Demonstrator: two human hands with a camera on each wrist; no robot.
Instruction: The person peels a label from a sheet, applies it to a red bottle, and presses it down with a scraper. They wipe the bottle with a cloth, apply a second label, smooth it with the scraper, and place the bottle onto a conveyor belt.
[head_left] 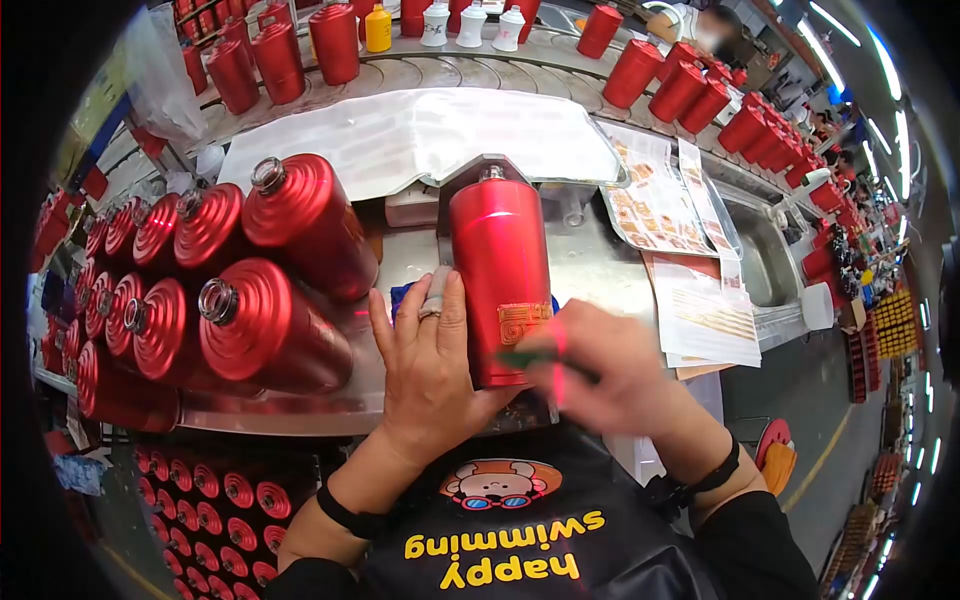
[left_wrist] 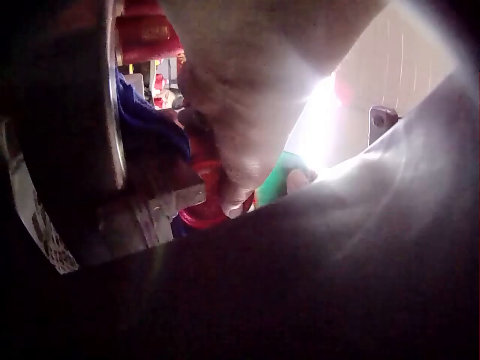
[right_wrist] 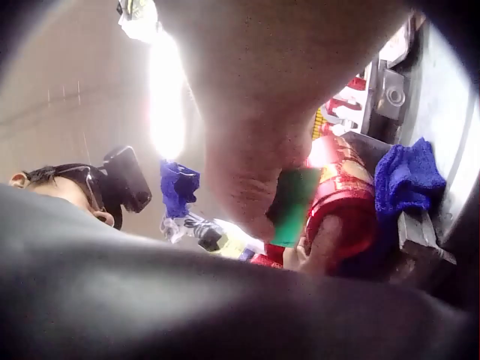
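A red bottle (head_left: pixel 500 240) with a clear glass neck lies in a metal cradle, its base toward the person. Gold square patterns (head_left: pixel 522 318) mark its side near the base. My left hand (head_left: pixel 425 365) rests along the bottle's left side with straight fingers, one wrapped in pale tape, and its thumb reaches over the base. My right hand (head_left: pixel 620 370), blurred, grips a flat green scraper (right_wrist: pixel 295 214) whose edge meets the bottle just below the gold pattern. In the left wrist view, the scraper (left_wrist: pixel 276 180) shows beside the bottle's red base.
Several red bottles (head_left: pixel 275 320) stand crowded at left. Printed decal sheets (head_left: pixel 665 210) lie at right, near a sink (head_left: pixel 765 260). White sheeting (head_left: pixel 420 130) covers the far bench, before a conveyor (head_left: pixel 400 70) carrying more bottles. A blue cloth (right_wrist: pixel 409 176) sits beside the cradle.
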